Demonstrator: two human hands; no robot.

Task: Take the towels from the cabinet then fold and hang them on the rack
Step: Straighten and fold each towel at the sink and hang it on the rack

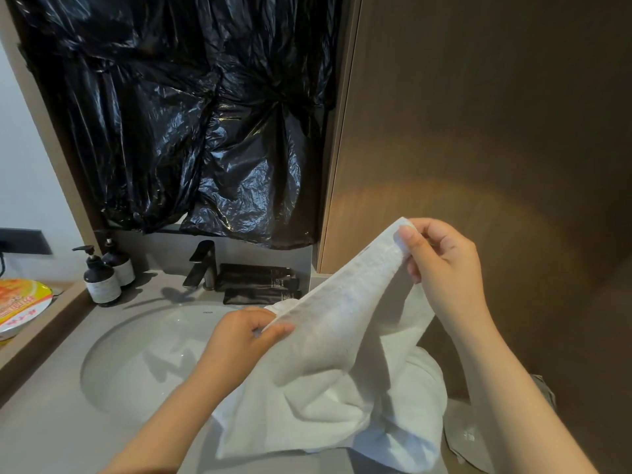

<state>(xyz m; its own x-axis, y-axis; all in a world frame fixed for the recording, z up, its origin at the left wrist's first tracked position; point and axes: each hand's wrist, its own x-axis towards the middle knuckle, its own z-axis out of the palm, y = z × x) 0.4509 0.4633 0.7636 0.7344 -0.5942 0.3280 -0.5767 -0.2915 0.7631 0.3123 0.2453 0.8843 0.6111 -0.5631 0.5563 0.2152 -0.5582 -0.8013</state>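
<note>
Noodle bowl: far left on the ledge, cut off by the frame edge; its lid print is too blurred to read.
Pump bottles: two dark ones, the farther half hidden behind the nearer, labels unreadable.
Black plastic sheet: crinkled and glossy, it fills the wall recess above the faucet and hides whatever is behind it.
Sink: white basin set in the grey countertop, its right rim covered by forearm and cloth.
Dark packets: stacked right of the faucet, print too small to make out.
Left hand: low over the basin's right side, thumb and fingers pinching the towel's edge.
Towel: white and nubbly, up in the air between both hands. Its top edge is taut and slants up to the right, and the rest sags in soft folds towards the bottom edge.
Right hand: higher, thumb and curled fingers pinching the upper corner, in front of the brown wooden panel.
Pale shape: low right beside the towel, hard to identify.
</note>
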